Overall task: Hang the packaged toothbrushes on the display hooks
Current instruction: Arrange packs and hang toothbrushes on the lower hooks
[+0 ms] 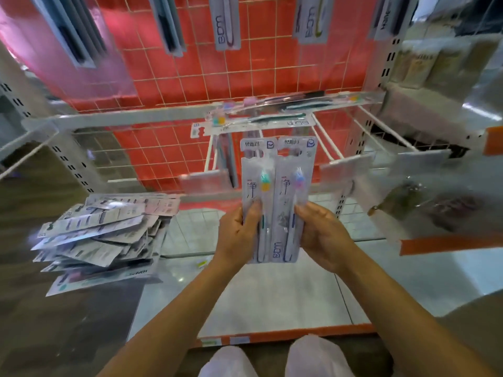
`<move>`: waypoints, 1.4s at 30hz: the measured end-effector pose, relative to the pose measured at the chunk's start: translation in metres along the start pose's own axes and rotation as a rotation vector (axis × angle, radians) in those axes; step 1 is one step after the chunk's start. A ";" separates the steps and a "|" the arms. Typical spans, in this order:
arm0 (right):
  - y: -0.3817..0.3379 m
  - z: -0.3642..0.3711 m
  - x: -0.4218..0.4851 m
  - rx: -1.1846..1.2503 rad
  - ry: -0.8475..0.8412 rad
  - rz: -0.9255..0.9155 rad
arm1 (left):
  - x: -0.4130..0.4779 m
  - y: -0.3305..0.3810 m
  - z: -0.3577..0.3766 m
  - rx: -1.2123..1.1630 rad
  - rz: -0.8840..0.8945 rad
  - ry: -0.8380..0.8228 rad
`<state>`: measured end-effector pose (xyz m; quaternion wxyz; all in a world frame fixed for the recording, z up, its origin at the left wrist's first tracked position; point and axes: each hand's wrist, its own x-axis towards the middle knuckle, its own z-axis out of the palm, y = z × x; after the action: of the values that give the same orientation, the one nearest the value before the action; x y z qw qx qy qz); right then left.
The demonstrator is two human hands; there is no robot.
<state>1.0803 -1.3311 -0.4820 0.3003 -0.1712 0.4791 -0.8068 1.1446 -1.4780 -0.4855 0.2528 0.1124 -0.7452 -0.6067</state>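
Two packaged toothbrushes are held upright and side by side in front of the white display hooks (325, 144). The left hand (239, 235) grips the lower half of the left pack (257, 172), thumb on the front. The right hand (324, 235) grips the lower half of the right pack (295, 164) in the same way. The two packs touch or slightly overlap along their inner edges. These are flat blister cards, each with a single brush sealed under clear plastic, so they are likely very light and stiff lengthwise but easy to bend or twist at the thin card ends. The glossy film probably makes them slippery against each other, and two held together may slide apart. The low hold leaves the top ends free, which suits threading. The hang slots seem to sit near the top edge, though blur hides their exact shape. Pinching one pack nearer its top would likely give steadier aim at a hook tip. Another pack (258, 126) lies flat across the hooks, more stock lies in a loose pile (100, 229) at the left, and hung packs (227, 23) dangle before the red grid panel (190, 77).
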 end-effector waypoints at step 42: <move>0.143 -0.075 0.025 -0.082 -0.028 -0.262 | -0.023 -0.161 0.025 -0.282 0.237 -0.155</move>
<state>1.0649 -1.3480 -0.6437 0.1916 -0.2557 0.4811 -0.8164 1.1293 -1.4843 -0.6493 0.2777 -0.0597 -0.6780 -0.6780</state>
